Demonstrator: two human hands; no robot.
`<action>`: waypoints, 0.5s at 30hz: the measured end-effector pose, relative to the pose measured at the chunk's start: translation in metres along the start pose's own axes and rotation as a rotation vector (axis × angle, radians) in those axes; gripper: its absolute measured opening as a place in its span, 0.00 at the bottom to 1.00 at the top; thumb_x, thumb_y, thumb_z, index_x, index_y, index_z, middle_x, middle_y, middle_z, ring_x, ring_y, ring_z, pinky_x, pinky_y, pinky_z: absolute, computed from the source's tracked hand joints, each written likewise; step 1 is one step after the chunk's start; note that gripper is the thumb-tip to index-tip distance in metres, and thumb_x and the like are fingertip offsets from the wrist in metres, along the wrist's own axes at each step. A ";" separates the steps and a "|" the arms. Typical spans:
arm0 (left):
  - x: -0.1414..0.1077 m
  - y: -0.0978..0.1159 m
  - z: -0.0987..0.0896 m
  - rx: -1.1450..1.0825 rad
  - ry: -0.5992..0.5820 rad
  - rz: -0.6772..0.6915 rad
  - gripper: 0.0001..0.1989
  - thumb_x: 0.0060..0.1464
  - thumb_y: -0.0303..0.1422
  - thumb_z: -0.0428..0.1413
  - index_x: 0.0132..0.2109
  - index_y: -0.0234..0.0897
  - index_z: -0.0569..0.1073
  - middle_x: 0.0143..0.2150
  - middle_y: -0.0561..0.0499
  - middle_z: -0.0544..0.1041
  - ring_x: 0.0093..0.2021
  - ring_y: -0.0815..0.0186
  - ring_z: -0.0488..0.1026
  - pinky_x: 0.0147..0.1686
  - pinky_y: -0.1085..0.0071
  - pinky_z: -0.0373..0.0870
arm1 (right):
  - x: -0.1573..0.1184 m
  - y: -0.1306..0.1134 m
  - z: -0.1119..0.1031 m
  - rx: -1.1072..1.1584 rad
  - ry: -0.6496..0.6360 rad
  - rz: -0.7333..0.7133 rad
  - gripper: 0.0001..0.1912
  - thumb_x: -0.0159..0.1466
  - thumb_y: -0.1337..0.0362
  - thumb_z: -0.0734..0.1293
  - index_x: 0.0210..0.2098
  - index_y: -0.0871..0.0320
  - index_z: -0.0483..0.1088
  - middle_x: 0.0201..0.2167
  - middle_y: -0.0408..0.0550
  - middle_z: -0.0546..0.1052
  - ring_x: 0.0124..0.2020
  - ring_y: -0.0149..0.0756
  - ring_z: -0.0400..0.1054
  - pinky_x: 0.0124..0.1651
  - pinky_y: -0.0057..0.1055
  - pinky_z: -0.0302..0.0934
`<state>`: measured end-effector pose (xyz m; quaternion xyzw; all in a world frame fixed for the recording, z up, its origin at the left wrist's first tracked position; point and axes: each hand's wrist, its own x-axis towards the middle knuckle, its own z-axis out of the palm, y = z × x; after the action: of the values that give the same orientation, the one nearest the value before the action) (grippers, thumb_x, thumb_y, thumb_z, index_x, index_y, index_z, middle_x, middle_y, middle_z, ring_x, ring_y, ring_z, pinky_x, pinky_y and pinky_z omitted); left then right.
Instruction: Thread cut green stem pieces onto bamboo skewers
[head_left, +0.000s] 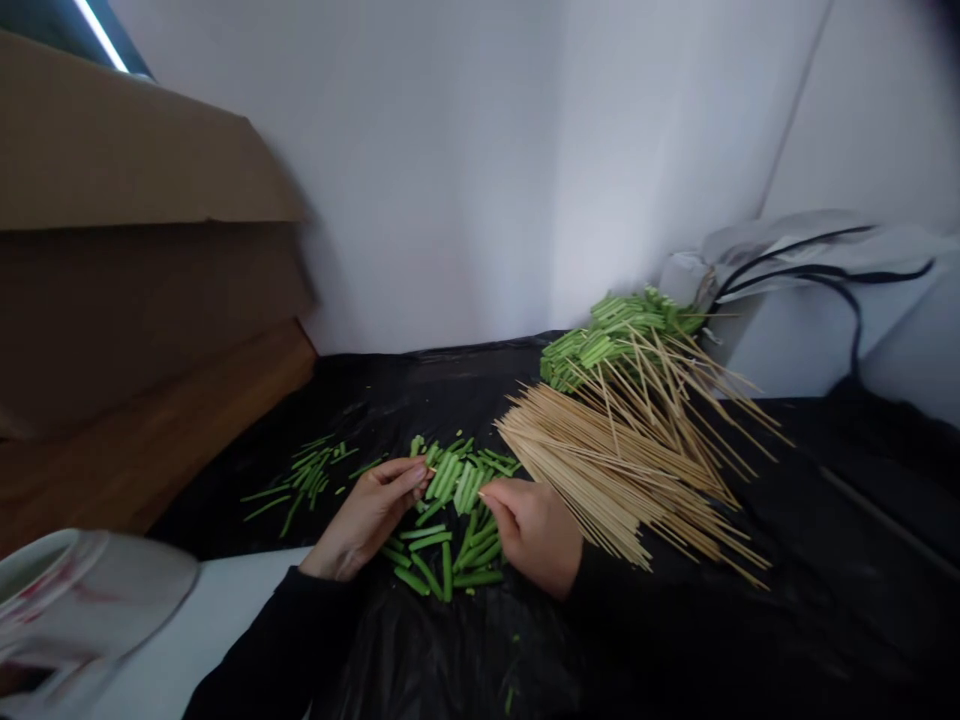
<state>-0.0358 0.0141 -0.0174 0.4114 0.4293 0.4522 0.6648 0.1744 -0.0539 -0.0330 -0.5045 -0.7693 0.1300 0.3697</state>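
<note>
Between my two hands a row of cut green bean pieces (455, 478) sits side by side, threaded on a thin wooden skewer whose tips show at my fingers. My left hand (371, 515) pinches the skewer's left end. At the right end, my right hand (536, 532) is closed on the skewer, with the thumb and bent forefinger together. Loose bean pieces (448, 570) lie just below and around the hands on the black plastic sheet (420, 660). A large heap of bare wooden skewers (607, 460) is right of my right hand.
Behind the skewers is a pile of skewered green pieces (622, 330). Thin bean scraps (311, 475) lie at the left. A cardboard box (142, 280) and a whitish container (112, 590) stand further left. Plastic bags with black cords (817, 270) are at the back right.
</note>
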 end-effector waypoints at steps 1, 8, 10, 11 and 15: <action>0.000 0.000 0.000 0.003 0.005 -0.004 0.13 0.38 0.29 0.70 0.35 0.31 0.81 0.32 0.47 0.80 0.32 0.69 0.75 0.35 0.77 0.72 | 0.000 0.000 0.000 -0.016 -0.002 -0.002 0.11 0.67 0.68 0.56 0.34 0.57 0.69 0.32 0.46 0.76 0.35 0.33 0.69 0.38 0.27 0.53; -0.006 0.010 0.015 0.025 0.122 -0.086 0.10 0.37 0.22 0.68 0.32 0.31 0.80 0.33 0.48 0.79 0.31 0.68 0.75 0.31 0.78 0.74 | 0.002 -0.004 -0.002 -0.106 -0.015 -0.011 0.09 0.67 0.66 0.57 0.32 0.57 0.66 0.31 0.44 0.75 0.33 0.31 0.68 0.34 0.28 0.51; -0.008 0.013 0.020 0.042 0.136 -0.116 0.09 0.39 0.21 0.67 0.31 0.32 0.79 0.32 0.49 0.79 0.31 0.68 0.75 0.31 0.77 0.75 | 0.003 -0.005 -0.004 -0.121 -0.018 -0.008 0.09 0.67 0.66 0.57 0.32 0.57 0.66 0.31 0.43 0.75 0.33 0.31 0.68 0.33 0.28 0.51; -0.009 0.014 0.021 0.047 0.138 -0.129 0.08 0.39 0.21 0.66 0.31 0.32 0.79 0.32 0.49 0.79 0.30 0.67 0.75 0.31 0.76 0.75 | 0.003 -0.006 -0.004 -0.130 -0.021 -0.007 0.09 0.66 0.65 0.57 0.32 0.56 0.66 0.31 0.43 0.75 0.33 0.31 0.68 0.33 0.28 0.51; -0.010 0.013 0.023 0.012 0.106 -0.165 0.08 0.40 0.21 0.65 0.31 0.34 0.78 0.33 0.50 0.78 0.32 0.65 0.76 0.35 0.71 0.78 | 0.004 -0.007 -0.006 -0.164 -0.030 0.006 0.08 0.66 0.64 0.58 0.30 0.56 0.65 0.30 0.42 0.74 0.32 0.31 0.67 0.31 0.28 0.50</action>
<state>-0.0193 0.0041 0.0034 0.3542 0.4988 0.4145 0.6737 0.1733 -0.0542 -0.0230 -0.5333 -0.7813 0.0752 0.3154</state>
